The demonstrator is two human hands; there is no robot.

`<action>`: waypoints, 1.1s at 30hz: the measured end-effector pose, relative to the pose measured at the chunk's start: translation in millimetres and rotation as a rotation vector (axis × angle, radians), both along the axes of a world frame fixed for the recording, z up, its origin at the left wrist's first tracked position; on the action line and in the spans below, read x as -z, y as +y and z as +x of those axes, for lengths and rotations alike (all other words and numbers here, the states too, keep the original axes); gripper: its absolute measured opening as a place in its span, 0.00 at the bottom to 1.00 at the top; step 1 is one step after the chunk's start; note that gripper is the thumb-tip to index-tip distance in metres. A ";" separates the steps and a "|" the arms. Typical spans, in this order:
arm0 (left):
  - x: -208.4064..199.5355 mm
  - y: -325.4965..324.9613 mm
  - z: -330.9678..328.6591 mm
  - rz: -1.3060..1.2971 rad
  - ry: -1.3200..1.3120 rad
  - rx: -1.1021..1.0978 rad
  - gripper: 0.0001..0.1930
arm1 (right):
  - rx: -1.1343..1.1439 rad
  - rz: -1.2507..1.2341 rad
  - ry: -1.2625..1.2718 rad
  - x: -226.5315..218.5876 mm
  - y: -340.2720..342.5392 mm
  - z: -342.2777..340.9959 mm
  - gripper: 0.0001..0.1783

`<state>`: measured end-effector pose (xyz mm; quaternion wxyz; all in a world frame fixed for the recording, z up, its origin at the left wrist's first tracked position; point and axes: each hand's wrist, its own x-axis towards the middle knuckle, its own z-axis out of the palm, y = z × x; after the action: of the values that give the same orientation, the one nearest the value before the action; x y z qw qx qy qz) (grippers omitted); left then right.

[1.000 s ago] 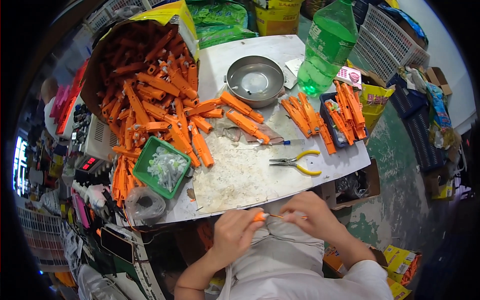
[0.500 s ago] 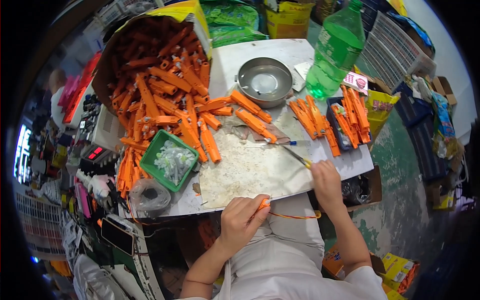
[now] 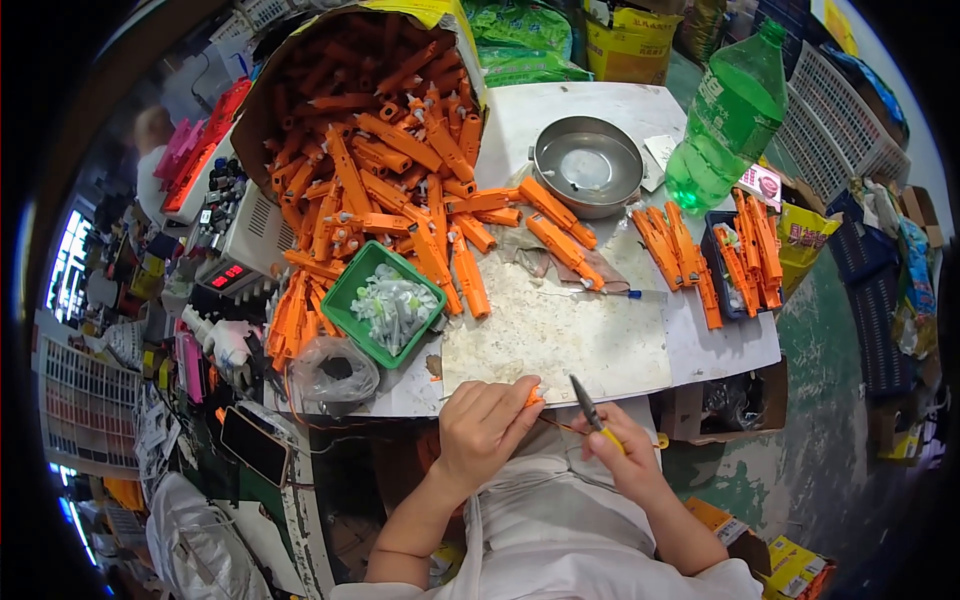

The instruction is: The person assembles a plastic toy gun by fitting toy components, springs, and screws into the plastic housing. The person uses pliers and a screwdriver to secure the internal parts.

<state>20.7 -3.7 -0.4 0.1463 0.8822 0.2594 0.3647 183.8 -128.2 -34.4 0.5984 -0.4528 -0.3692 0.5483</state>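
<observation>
Fingers of your left hand (image 3: 478,432) pinch a small orange plastic piece (image 3: 535,396), just off the white table's (image 3: 738,346) near edge; those of your right hand (image 3: 628,455) close round yellow-handled metal pliers (image 3: 589,408). Thin wires (image 3: 562,424) run between your hands. Containers: green rectangular plastic tub (image 3: 349,334), small whitish translucent parts (image 3: 393,307); large yellow-edged open box (image 3: 466,22), heaped orange elongated plastic housings (image 3: 385,150), spilling out; dark blue tray (image 3: 711,229), more housings; round steel bowl (image 3: 590,165), a few small bits.
</observation>
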 end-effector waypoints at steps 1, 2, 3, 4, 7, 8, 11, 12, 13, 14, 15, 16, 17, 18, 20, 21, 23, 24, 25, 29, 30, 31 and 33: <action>0.3 1.3 -1.1 0.039 0.009 -0.005 0.14 | 0.010 0.031 -0.301 -4.6 -0.8 -1.4 0.12; 0.1 2.7 -1.2 0.041 0.011 -0.010 0.14 | 0.022 0.064 -0.603 -9.0 -0.9 -2.7 0.11; 0.0 3.9 -0.8 0.076 0.027 -0.002 0.15 | 0.049 0.087 -0.648 -14.1 0.7 -5.8 0.10; -0.2 4.5 -0.6 0.112 0.043 0.007 0.15 | 0.050 0.087 -0.648 -14.0 1.6 -8.4 0.10; -2.5 3.3 -1.3 0.158 0.098 0.009 0.16 | 0.109 0.096 -0.724 -15.0 3.7 -13.1 0.10; -2.2 3.3 -1.4 0.159 0.097 0.010 0.16 | 0.118 0.095 -0.768 -17.9 5.4 -13.3 0.10; -1.1 3.2 -1.7 0.175 0.101 0.001 0.17 | 0.157 0.151 -0.891 -15.9 8.5 -10.8 0.10; -1.0 3.4 -1.7 0.138 0.096 0.018 0.15 | 0.184 0.206 -0.968 -13.2 9.3 -9.1 0.10; -1.0 3.4 -1.7 0.102 0.092 0.035 0.14 | 0.188 0.207 -0.970 -11.2 9.4 -7.0 0.10; -0.9 0.1 -3.2 0.104 0.089 0.038 0.14 | 0.204 0.281 -1.038 -9.4 8.9 -4.1 0.10; -1.2 -5.9 -6.6 -0.246 0.002 0.081 0.13 | 0.219 0.358 -1.103 -8.3 8.5 -0.9 0.10; -2.3 -11.3 -9.6 -0.596 -0.087 0.124 0.12 | 0.222 0.361 -1.105 -9.0 7.0 5.0 0.10; -6.0 -14.3 -15.0 -0.592 -0.088 0.126 0.12 | 0.147 0.445 -1.115 -10.9 5.2 12.6 0.10; -10.4 -15.7 -21.4 -1.046 -0.113 0.200 0.12 | 0.073 0.523 -1.129 -13.4 3.7 18.2 0.10; -9.5 -14.1 -27.0 -1.502 -0.130 0.282 0.12 | 0.056 0.525 -1.132 -18.9 1.6 22.2 0.11; -5.0 -12.1 -28.9 -1.528 -0.125 0.323 0.12 | 0.034 0.534 -1.126 -21.3 1.6 23.3 0.11; 2.0 -11.5 -25.4 -1.421 -0.163 0.296 0.14 | 0.068 0.470 -1.124 -19.6 9.7 31.5 0.12; 4.7 -9.2 -23.8 -1.423 -0.154 0.309 0.14 | 0.104 0.402 -1.123 -18.0 14.9 38.7 0.13; 8.9 -4.5 -24.0 -1.566 -0.448 0.273 0.15 | 0.178 0.298 -1.139 -13.7 19.2 46.8 0.13; 23.6 9.3 -32.9 -1.934 -1.175 0.279 0.15 | 0.407 0.286 -1.570 -21.7 44.2 75.8 0.14; 16.6 7.0 -33.9 -2.002 -1.406 0.167 0.15 | 0.492 0.337 -1.676 -28.6 43.4 77.3 0.13; 12.1 5.4 -35.5 -1.985 -1.388 0.202 0.13 | 0.496 0.312 -1.686 -24.6 33.1 81.1 0.13; 4.4 -2.6 -43.6 -2.023 -1.379 0.220 0.14 | 0.613 0.217 -1.165 -6.1 2.9 84.8 0.10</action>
<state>-23.0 -6.3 -4.8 0.9009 0.0114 0.2181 0.3750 268.5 -125.3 -28.3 0.4720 -0.6968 -0.5397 -0.0209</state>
